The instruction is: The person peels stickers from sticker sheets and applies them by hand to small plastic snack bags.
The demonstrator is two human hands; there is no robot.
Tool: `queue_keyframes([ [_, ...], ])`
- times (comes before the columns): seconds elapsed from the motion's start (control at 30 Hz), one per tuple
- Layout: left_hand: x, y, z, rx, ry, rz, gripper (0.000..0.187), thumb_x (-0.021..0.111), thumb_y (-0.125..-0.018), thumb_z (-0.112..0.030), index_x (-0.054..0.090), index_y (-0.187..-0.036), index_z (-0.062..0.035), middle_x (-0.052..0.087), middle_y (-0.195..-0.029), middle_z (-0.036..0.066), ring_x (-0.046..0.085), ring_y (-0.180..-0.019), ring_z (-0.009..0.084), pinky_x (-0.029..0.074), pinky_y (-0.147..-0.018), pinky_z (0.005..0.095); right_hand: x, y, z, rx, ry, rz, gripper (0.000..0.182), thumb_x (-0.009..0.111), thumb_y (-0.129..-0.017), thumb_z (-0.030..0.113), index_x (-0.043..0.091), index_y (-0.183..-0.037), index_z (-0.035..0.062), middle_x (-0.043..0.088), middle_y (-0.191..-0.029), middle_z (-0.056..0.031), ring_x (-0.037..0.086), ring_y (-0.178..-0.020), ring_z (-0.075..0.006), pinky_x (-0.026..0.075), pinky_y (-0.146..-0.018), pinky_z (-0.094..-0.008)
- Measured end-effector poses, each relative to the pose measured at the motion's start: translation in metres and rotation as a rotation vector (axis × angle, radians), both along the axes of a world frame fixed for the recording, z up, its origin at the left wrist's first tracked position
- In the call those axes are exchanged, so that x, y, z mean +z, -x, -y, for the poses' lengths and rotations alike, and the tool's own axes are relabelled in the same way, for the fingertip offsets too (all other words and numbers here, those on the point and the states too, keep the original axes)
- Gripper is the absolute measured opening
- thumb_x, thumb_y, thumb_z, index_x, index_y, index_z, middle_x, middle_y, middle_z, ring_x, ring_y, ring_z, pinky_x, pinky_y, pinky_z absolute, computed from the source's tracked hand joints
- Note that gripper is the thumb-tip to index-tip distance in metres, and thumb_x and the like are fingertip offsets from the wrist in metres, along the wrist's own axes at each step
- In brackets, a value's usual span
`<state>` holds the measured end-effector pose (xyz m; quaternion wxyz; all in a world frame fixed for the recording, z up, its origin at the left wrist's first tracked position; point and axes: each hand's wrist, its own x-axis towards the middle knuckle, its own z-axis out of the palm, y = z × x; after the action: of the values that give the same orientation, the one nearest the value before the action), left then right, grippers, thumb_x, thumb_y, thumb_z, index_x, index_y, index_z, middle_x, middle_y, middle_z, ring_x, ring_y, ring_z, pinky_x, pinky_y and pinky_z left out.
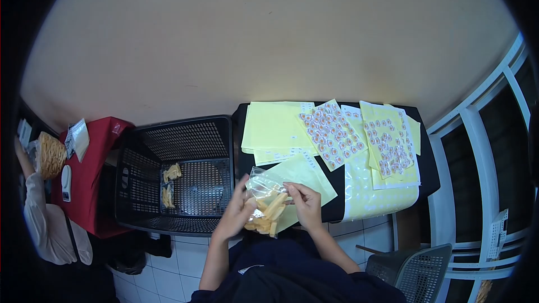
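A clear plastic bag [266, 213] with pale yellow, stick-like pieces in its lower part is between my two hands, over the table's front edge. My left hand [236, 214] is closed on the bag's left side. At the upper right of the bag, my right hand [304, 203] pinches its edge between thumb and fingers. Yellow backing sheets [306, 175] lie just behind the bag. Farther right are sheets of round stickers [332, 134] and another sticker sheet [390, 140], partly overlapping.
Left of me stands a black crate [175, 224] with two filled bags [172, 173] inside. Beyond it, a co-worker [53, 227] is beside a red-covered table [90, 191] with a woven basket [51, 156] and a white scale [66, 183]. A grey chair [418, 272] is at lower right.
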<state>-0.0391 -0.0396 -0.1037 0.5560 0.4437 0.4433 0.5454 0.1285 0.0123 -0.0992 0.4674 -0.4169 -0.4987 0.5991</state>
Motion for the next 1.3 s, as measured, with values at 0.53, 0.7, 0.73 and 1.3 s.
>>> queue_keyframes([
  [0.53, -0.087, -0.032, -0.046, -0.137, 0.323, 0.371, 0.048, 0.029, -0.089, -0.038, 0.028, -0.126, -0.0064, 0.05, -0.107, 0.015, 0.054, -0.093, 0.0224, 0.047, -0.077, 0.0345, -0.074, -0.035, -0.045, -0.36, -0.491, 0.994, 0.046, 0.058, -0.075, 0.016, 0.042, -0.115, -0.0015, 0.049, -0.109, -0.0213, 0.048, -0.102, -0.0328, 0.041, -0.084, -0.0358],
  [0.7, -0.088, -0.027, -0.046, -0.145, 0.376, 0.529, 0.047, 0.028, -0.09, -0.038, 0.03, -0.124, -0.0062, 0.051, -0.105, 0.015, 0.055, -0.089, 0.0217, 0.048, -0.075, 0.0339, -0.071, -0.036, -0.054, -0.416, -0.505, 0.944, 0.039, 0.064, -0.07, 0.012, 0.052, -0.105, -0.0032, 0.057, -0.096, -0.0182, 0.053, -0.088, -0.0312, 0.043, -0.077, -0.0364],
  [0.73, -0.088, -0.027, -0.046, -0.136, 0.384, 0.55, 0.046, 0.028, -0.09, -0.038, 0.031, -0.123, -0.0059, 0.052, -0.104, 0.015, 0.056, -0.089, 0.0216, 0.048, -0.075, 0.0339, -0.071, -0.036, -0.055, -0.419, -0.501, 0.948, 0.039, 0.064, -0.07, 0.012, 0.052, -0.105, -0.0032, 0.057, -0.096, -0.0182, 0.053, -0.088, -0.0312, 0.043, -0.077, -0.0364],
  [1.3, -0.094, -0.023, -0.044, -0.184, 0.362, 0.588, 0.046, 0.029, -0.09, -0.037, 0.031, -0.123, -0.0051, 0.052, -0.104, 0.015, 0.055, -0.09, 0.0218, 0.047, -0.076, 0.0331, -0.071, -0.029, -0.06, -0.562, -0.543, 0.987, 0.014, 0.063, -0.069, 0.01, 0.061, -0.08, 0.0034, 0.061, -0.075, -0.0102, 0.056, -0.071, -0.0272, 0.045, -0.064, -0.0345],
])
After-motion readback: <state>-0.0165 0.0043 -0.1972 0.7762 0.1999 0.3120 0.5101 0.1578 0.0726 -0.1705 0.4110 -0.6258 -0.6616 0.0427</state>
